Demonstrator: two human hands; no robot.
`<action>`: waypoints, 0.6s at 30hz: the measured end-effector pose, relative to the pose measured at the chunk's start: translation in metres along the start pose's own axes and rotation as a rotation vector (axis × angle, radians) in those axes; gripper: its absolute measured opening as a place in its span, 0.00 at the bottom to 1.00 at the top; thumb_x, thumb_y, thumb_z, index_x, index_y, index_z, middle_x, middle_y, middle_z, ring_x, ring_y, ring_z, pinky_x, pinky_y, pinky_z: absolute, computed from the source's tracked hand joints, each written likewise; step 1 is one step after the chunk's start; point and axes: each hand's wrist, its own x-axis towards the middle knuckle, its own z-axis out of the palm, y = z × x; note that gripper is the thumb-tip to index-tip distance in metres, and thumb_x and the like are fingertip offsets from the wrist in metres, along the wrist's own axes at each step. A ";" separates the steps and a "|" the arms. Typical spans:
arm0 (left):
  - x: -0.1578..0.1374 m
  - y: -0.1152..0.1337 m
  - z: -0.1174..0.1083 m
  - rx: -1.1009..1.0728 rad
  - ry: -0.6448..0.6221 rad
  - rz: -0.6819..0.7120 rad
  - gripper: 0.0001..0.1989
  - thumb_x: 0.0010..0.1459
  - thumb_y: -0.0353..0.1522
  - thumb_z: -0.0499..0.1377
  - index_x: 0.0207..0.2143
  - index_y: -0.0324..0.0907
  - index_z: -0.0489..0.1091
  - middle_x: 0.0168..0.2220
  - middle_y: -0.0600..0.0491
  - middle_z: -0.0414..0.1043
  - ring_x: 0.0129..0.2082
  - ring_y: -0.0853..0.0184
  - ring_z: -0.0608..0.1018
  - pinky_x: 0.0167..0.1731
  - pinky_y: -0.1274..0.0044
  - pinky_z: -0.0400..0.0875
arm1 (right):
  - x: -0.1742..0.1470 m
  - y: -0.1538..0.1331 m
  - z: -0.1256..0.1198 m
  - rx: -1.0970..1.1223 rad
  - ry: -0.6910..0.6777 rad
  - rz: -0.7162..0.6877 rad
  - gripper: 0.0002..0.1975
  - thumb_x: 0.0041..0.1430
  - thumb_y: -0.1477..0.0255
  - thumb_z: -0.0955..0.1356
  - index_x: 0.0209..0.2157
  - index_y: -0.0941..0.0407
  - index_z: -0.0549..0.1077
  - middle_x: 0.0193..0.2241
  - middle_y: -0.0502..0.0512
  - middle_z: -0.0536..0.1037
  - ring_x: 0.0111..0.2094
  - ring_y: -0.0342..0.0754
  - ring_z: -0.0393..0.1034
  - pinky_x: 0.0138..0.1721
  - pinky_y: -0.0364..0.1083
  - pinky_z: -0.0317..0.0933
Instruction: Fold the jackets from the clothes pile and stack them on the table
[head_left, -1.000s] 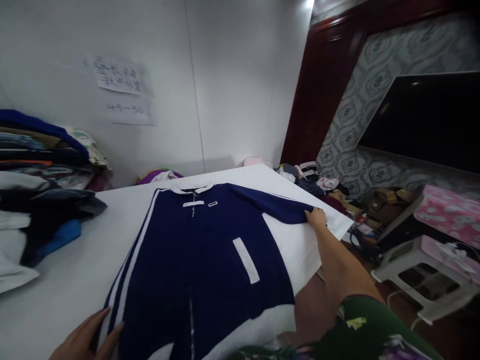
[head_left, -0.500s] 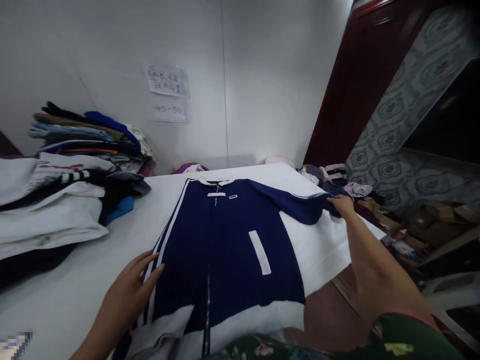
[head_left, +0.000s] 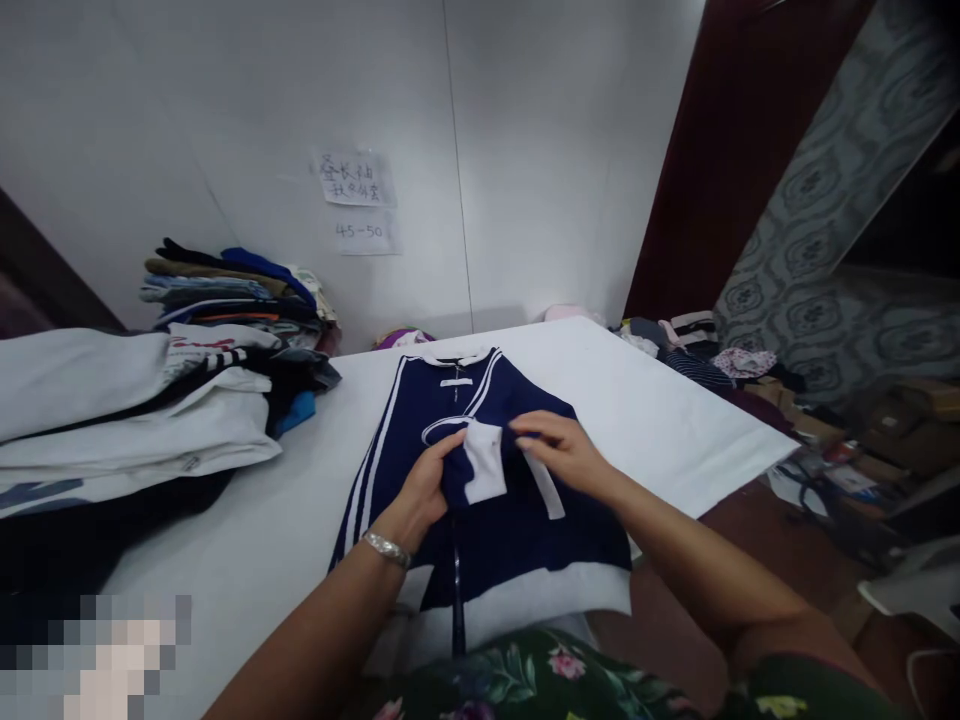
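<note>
A navy zip jacket with white side stripes, white collar and white hem lies front up before me, collar away from me. Its right-hand sleeve is folded inward over the chest, so the white cuff rests near the middle of the front. My left hand, wearing a silver bracelet, is closed on the sleeve beside that cuff. Just right of the cuff, my right hand has curled fingers and thumb brought together on navy cloth of the jacket. The hand partly covers the white pocket strip.
On the white table, light and dark clothes lie at the left, with a folded stack behind them. Handwritten paper signs hang on the wall. More clothes and boxes are beyond the right edge.
My right hand has brought the sleeve from out at the right across the jacket front. My left hand has moved from the left side stripe to the sleeve and closed on it.
</note>
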 end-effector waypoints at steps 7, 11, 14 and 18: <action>0.021 0.047 -0.012 0.117 0.005 0.051 0.10 0.54 0.30 0.61 0.36 0.32 0.73 0.26 0.46 0.78 0.24 0.63 0.80 0.28 0.73 0.77 | -0.093 0.101 -0.047 -0.424 0.092 0.716 0.32 0.53 0.62 0.69 0.58 0.60 0.65 0.37 0.62 0.76 0.36 0.55 0.72 0.41 0.53 0.66; 0.041 0.088 0.022 0.190 -0.015 0.223 0.10 0.52 0.31 0.61 0.36 0.30 0.73 0.25 0.46 0.77 0.23 0.65 0.79 0.30 0.73 0.77 | -0.098 0.085 -0.044 -0.086 0.109 0.769 0.35 0.50 0.66 0.69 0.60 0.57 0.61 0.30 0.51 0.73 0.25 0.44 0.67 0.26 0.44 0.64; 0.055 0.123 0.046 0.210 0.039 0.351 0.09 0.49 0.30 0.62 0.33 0.33 0.72 0.23 0.47 0.76 0.22 0.64 0.78 0.28 0.72 0.77 | -0.078 0.054 -0.043 0.142 0.150 0.700 0.36 0.48 0.66 0.70 0.60 0.55 0.61 0.30 0.48 0.70 0.22 0.40 0.63 0.18 0.40 0.57; 0.063 0.173 0.062 0.208 0.079 0.549 0.06 0.46 0.30 0.62 0.29 0.36 0.71 0.21 0.49 0.73 0.23 0.62 0.77 0.26 0.71 0.76 | -0.040 0.013 -0.026 0.312 0.068 0.578 0.36 0.46 0.66 0.72 0.59 0.52 0.63 0.31 0.47 0.67 0.20 0.37 0.61 0.14 0.38 0.56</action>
